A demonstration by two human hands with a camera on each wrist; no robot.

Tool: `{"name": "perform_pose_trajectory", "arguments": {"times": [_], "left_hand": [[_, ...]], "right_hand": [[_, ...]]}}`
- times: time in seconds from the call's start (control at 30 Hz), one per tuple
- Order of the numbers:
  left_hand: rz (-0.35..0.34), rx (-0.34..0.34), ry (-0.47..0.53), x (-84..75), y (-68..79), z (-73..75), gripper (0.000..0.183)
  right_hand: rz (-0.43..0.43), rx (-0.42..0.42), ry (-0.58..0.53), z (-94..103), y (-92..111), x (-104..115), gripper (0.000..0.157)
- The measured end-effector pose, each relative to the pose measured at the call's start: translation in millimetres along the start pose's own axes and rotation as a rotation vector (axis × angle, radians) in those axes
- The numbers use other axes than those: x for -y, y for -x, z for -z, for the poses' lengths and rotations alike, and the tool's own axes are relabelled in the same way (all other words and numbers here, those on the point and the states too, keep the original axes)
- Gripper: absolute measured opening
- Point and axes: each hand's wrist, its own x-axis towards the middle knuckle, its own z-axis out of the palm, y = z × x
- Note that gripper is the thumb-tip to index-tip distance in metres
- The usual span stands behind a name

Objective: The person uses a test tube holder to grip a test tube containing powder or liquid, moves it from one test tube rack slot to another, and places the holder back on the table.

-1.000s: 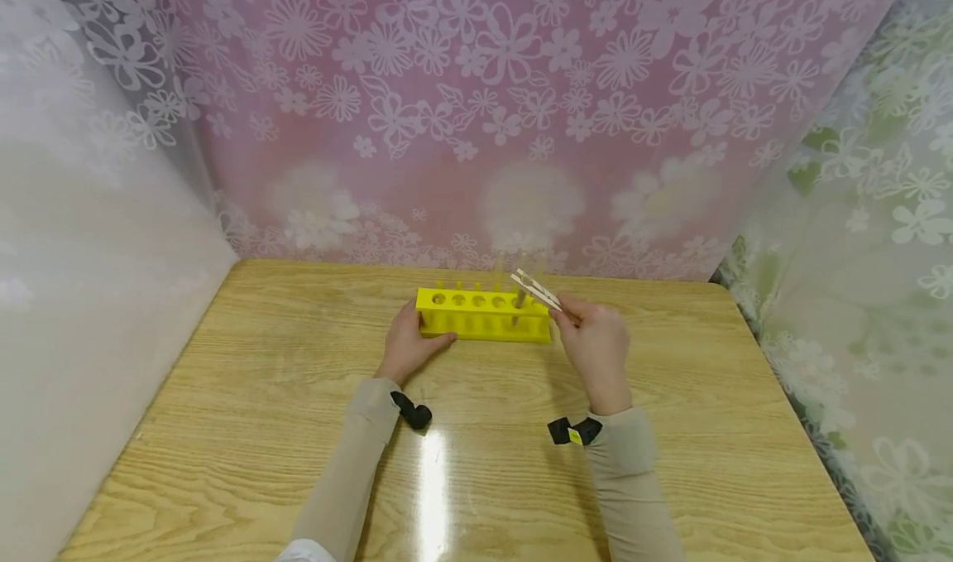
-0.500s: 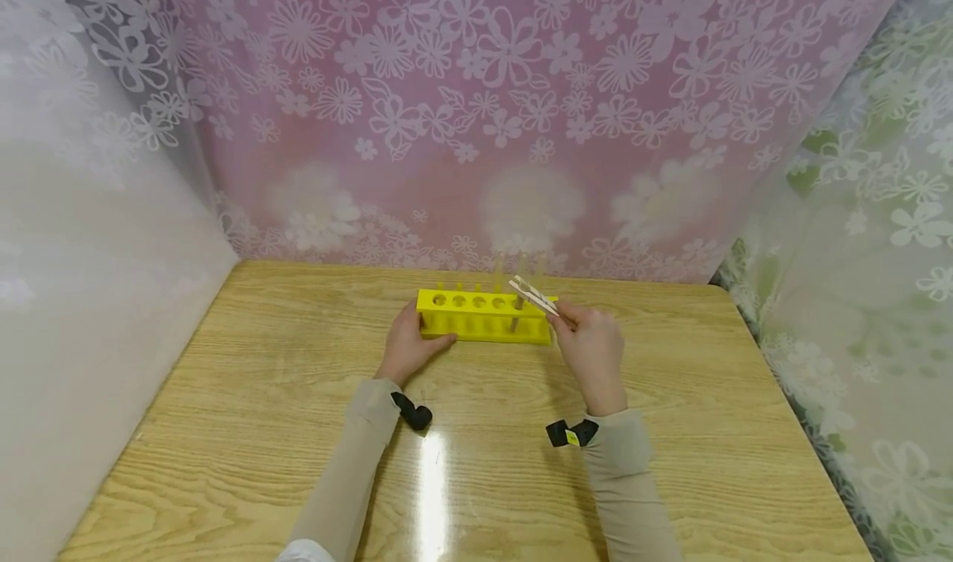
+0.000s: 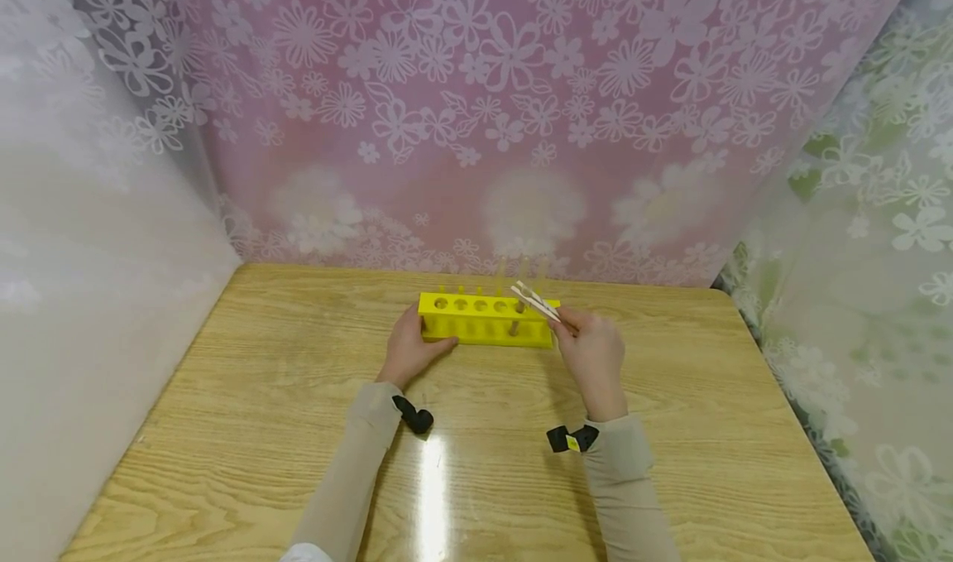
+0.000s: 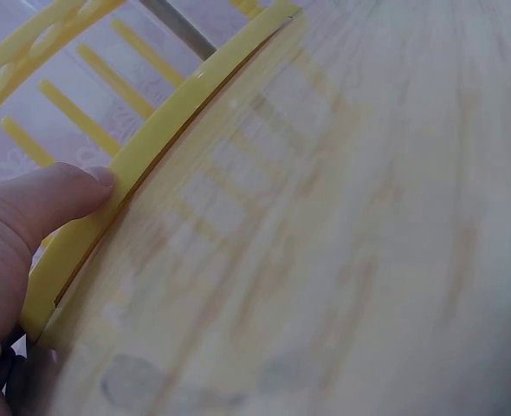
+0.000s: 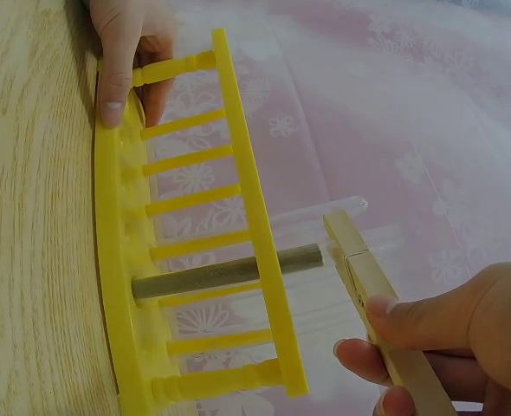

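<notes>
A yellow test tube rack (image 3: 487, 338) stands on the table with a row of round holes along its top. My left hand (image 3: 409, 351) grips its left end, the thumb lying on the base edge in the left wrist view. A grey-brown rod (image 5: 221, 276) stands in a hole toward the rack's right end, its lower end at the base. My right hand (image 3: 596, 355) pinches a wooden clothespin (image 5: 372, 295) between thumb and fingers. In the right wrist view, the clothespin's front end is close to the rod's top, with a narrow gap showing.
Clear test tubes (image 5: 346, 208) sit on pegs at the rack's back right, beside the clothespin. Bare pegs (image 3: 461, 290) stand at the back left. The wood-grain table (image 3: 298, 429) runs back to a pink flowered curtain (image 3: 417, 173). Flowered sheets hang on both sides.
The right hand and clothespin have moved slightly down and left. The rod sits lower in the rack than a second ago. The left hand has kept its hold.
</notes>
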Motion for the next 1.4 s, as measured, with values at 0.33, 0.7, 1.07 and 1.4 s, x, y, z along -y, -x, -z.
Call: {"name": "perform_pose_trajectory", "arguments": {"times": [0.33, 0.7, 1.07, 1.4], "left_hand": [[0.006, 0.008, -0.02, -0.3, -0.1, 0.1, 0.076], [0.003, 0.01, -0.033, 1.4, 1.3, -0.9, 0.077], [0.012, 0.012, -0.028, 0.6, -1.0, -0.5, 0.079], [0.014, 0.016, -0.021, 0.7, -0.9, -0.3, 0.075]], "right_hand": [[-0.022, -0.004, 0.001, -1.1, 1.0, -1.8, 0.026], [0.015, -0.009, -0.008, -2.5, 1.6, -5.0, 0.025], [0.016, -0.001, -0.011, -2.1, -0.3, -6.4, 0.026], [0.016, -0.016, -0.025, -3.8, 0.2, -8.9, 0.027]]}}
